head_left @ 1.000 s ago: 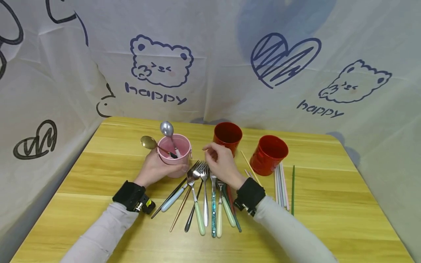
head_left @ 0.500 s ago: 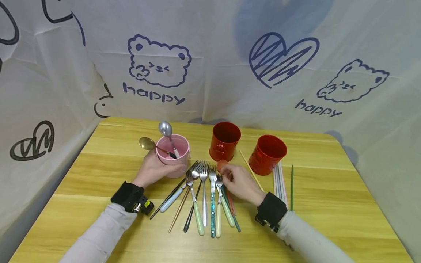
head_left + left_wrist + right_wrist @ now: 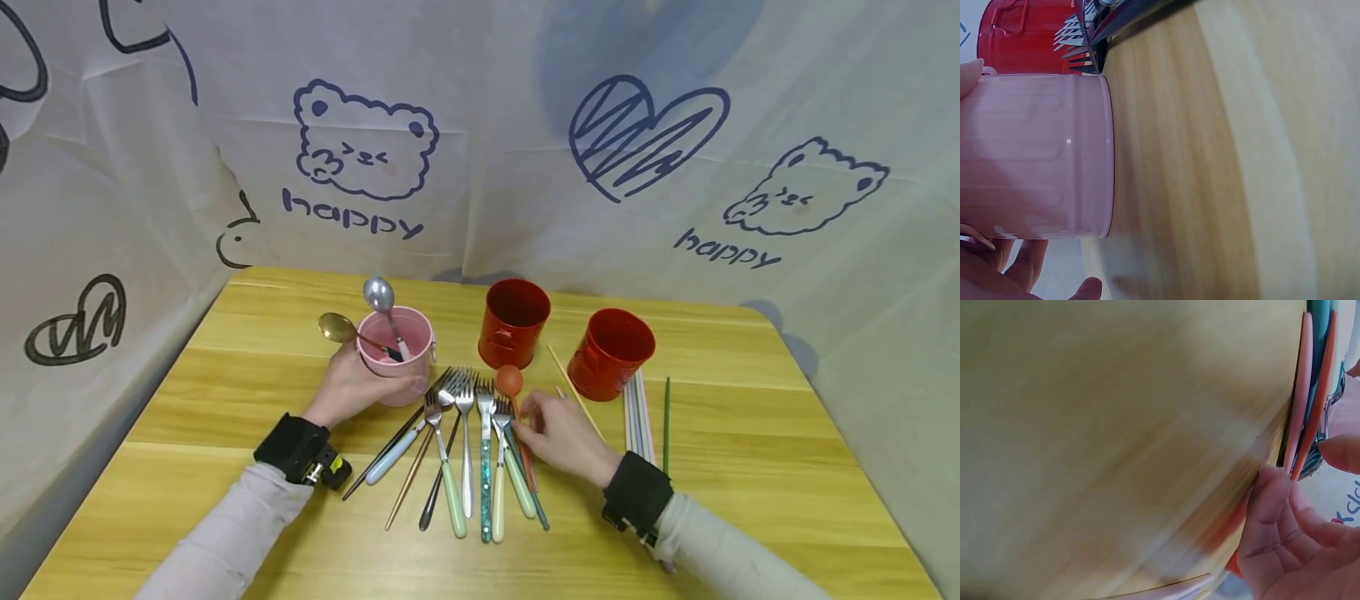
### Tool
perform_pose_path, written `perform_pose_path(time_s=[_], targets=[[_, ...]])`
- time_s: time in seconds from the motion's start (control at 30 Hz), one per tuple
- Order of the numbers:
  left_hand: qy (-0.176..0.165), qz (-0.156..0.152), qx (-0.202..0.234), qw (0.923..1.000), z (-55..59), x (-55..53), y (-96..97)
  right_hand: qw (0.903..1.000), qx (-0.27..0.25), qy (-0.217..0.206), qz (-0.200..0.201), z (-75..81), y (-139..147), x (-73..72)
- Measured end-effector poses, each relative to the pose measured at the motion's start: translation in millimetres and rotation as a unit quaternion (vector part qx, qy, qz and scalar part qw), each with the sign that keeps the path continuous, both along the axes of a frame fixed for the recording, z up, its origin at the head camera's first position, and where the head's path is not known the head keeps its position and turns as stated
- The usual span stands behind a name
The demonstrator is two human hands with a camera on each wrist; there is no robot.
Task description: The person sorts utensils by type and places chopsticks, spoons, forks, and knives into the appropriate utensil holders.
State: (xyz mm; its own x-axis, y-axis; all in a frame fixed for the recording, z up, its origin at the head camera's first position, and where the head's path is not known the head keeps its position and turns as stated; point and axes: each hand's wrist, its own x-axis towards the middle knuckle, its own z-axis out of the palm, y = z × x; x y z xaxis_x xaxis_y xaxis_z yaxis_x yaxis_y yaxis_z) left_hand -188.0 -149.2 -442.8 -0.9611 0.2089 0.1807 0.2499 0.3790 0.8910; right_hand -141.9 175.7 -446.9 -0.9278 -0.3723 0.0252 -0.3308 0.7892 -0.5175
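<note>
While the pink bucket (image 3: 1035,156) is gripped round its side by the left hand (image 3: 356,390), the orange spoon (image 3: 510,381) is met at its handle by the right hand (image 3: 562,429). It is found flat on the table (image 3: 787,467), at the right end of the cutlery, bowl pointed away. Thumb and fingertips are set about the handle; whether it is truly pinched cannot be told.

A clean lift seems called for now: the handle is best taken just below the bowl, with thumb and forefinger firmly met before anything is raised. Straight up is to be preferred over sideways, because a pink stick (image 3: 1299,387) is lined up close along it and a teal stick (image 3: 542,512) is laid beside; either could be dragged along. The bucket is best kept steady too, since a silver spoon (image 3: 378,293) and a gold spoon (image 3: 337,327) are leaned out over its rim and could be tipped by a jolt.

And the surroundings? Crowded! Forks (image 3: 465,400) are fanned to the left, tines bunched near the orange bowl, so a snag is possible. One red bucket (image 3: 517,343) is stood just behind, a second red bucket (image 3: 596,379) farther right. Beyond the right hand, a yellow chopstick (image 3: 570,383) is slanted, with pale sticks (image 3: 639,425) and a green stick (image 3: 667,425) laid farther off.
</note>
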Motion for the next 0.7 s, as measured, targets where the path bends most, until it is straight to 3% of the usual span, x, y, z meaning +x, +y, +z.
perform_pose_path(time_s=[0.3, 0.57, 0.7], targets=[[-0.006, 0.000, -0.005, 1.0000, -0.2, -0.9, -0.7, 0.9987, 0.045, -0.004, -0.026, 1.5, -7.7, -5.6], [-0.004, 0.001, -0.002, 1.0000, -1.8, -0.5, -0.7, 0.9973, 0.054, -0.035, -0.035, 0.7, -9.5, -7.9], [-0.002, 0.002, -0.002, 1.0000, -1.3, -0.1, -0.4, 0.9968, 0.032, -0.064, -0.036, 0.6, -5.9, -9.6]])
